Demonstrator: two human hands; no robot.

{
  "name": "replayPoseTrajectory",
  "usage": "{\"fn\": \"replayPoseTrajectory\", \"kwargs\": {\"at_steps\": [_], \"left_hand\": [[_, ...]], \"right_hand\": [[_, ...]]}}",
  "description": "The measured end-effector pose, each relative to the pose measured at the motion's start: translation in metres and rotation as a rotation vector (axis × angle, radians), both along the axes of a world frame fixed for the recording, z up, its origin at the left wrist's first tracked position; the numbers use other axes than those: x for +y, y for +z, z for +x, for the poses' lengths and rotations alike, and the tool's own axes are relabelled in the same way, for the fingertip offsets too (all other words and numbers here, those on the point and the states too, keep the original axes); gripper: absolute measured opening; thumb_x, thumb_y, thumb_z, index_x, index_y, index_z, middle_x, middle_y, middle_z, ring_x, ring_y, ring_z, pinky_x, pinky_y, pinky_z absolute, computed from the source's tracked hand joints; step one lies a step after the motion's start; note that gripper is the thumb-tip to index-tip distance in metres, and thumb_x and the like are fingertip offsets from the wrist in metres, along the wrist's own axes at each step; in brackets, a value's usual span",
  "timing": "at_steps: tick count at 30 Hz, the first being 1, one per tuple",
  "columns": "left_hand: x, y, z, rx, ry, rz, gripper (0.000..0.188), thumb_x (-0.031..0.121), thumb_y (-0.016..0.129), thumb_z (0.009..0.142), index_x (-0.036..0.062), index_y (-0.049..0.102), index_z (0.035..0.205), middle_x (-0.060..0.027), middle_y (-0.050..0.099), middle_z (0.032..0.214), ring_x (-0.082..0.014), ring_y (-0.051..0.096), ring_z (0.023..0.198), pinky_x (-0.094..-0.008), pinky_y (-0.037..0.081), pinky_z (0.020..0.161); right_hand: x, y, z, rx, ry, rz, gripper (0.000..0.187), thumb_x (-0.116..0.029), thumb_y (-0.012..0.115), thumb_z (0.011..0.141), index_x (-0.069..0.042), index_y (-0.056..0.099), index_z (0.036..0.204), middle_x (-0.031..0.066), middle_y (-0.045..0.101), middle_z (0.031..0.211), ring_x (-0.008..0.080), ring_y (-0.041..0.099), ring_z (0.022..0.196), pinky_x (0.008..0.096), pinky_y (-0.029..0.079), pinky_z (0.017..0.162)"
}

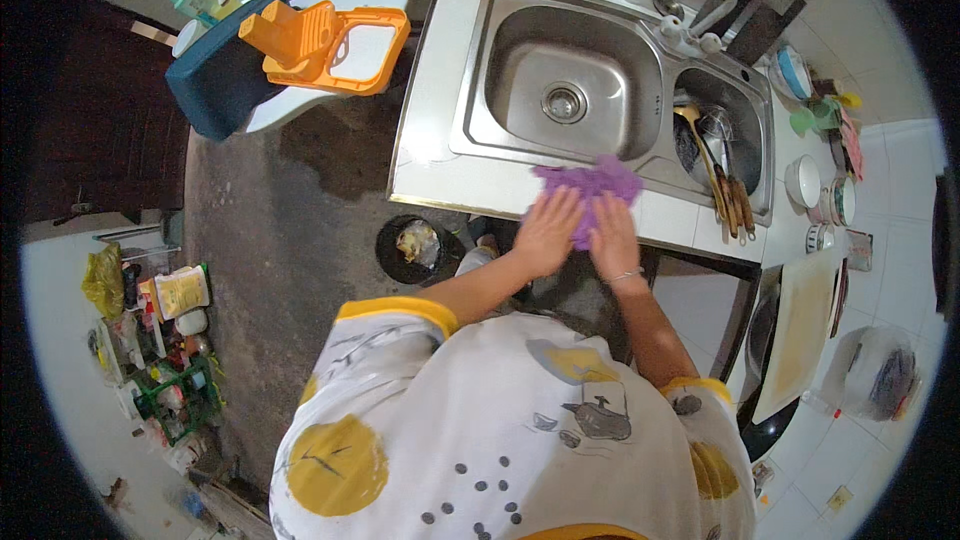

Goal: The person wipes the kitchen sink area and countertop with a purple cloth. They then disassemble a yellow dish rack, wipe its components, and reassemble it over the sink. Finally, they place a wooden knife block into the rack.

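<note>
Hands meet cloth just right of the frame's center; a person's left hand (548, 232) and right hand (615, 242) rest on a bunched purple cloth (616, 178) at the front edge of the white counter (430, 162); fingers stretch out, close together, perhaps to stop it slipping off, though whether they pinch folds cannot be told; at right, utensils (735, 202) jut from the small basin (750, 95), seemingly too long for it.

A black bin (388, 260) is standing on the floor (300, 230); an orange plastic frame (318, 38) is lying by a dark blue object (212, 75).
</note>
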State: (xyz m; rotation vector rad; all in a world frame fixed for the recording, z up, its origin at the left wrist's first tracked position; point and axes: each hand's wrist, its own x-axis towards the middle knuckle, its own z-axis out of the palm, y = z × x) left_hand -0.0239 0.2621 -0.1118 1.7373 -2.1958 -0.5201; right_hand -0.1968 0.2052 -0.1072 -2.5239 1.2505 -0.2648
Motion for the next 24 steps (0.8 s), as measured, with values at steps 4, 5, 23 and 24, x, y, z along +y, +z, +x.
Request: {"fn": "replayPoseTrajectory", "kwargs": {"at_steps": [4, 5, 23, 24], "left_hand": [[-0.048, -0.017, -0.072, -0.022, -0.12, -0.076, 0.061, 0.028, 0.058, 0.084, 0.0089, 0.039, 0.14, -0.0166, 0.029, 0.149, -0.0335, 0.023, 0.139, -0.051, 0.015, 0.113], [-0.053, -0.012, -0.079, -0.004, -0.164, -0.057, 0.062, 0.029, 0.059, 0.084, 0.0103, 0.04, 0.139, -0.0168, 0.03, 0.148, -0.0333, 0.023, 0.139, -0.0511, 0.015, 0.113], [0.019, -0.004, 0.148, 0.081, 0.692, -0.3, 0.057, 0.027, 0.07, 0.079, 0.0018, 0.05, 0.127, -0.027, 0.046, 0.131, -0.0421, 0.041, 0.124, -0.0476, 0.032, 0.106], [0.02, 0.0, 0.179, 0.166, 0.727, -0.294, 0.056, 0.027, 0.069, 0.081, 0.0013, 0.05, 0.127, -0.0266, 0.046, 0.132, -0.0417, 0.041, 0.125, -0.0473, 0.032, 0.106]], "right_hand": [[-0.014, 0.004, -0.096, -0.006, -0.21, -0.136, 0.038, -0.012, 0.06, 0.083, -0.004, 0.057, 0.119, 0.0217, 0.05, 0.127, 0.0397, 0.047, 0.116, 0.0453, 0.037, 0.101], [-0.024, 0.003, -0.117, 0.027, -0.238, -0.101, 0.032, -0.012, 0.06, 0.083, -0.003, 0.06, 0.114, 0.0215, 0.053, 0.123, 0.0393, 0.049, 0.112, 0.0451, 0.039, 0.098], [-0.068, -0.025, -0.121, 0.066, -0.432, -0.117, 0.043, -0.011, 0.067, 0.075, -0.003, 0.059, 0.116, 0.0188, 0.054, 0.124, 0.0377, 0.047, 0.116, 0.045, 0.037, 0.101], [-0.071, -0.025, -0.122, 0.071, -0.484, -0.089, 0.043, -0.01, 0.066, 0.074, -0.003, 0.059, 0.116, 0.0185, 0.055, 0.123, 0.0374, 0.047, 0.116, 0.0449, 0.036, 0.102]]}}
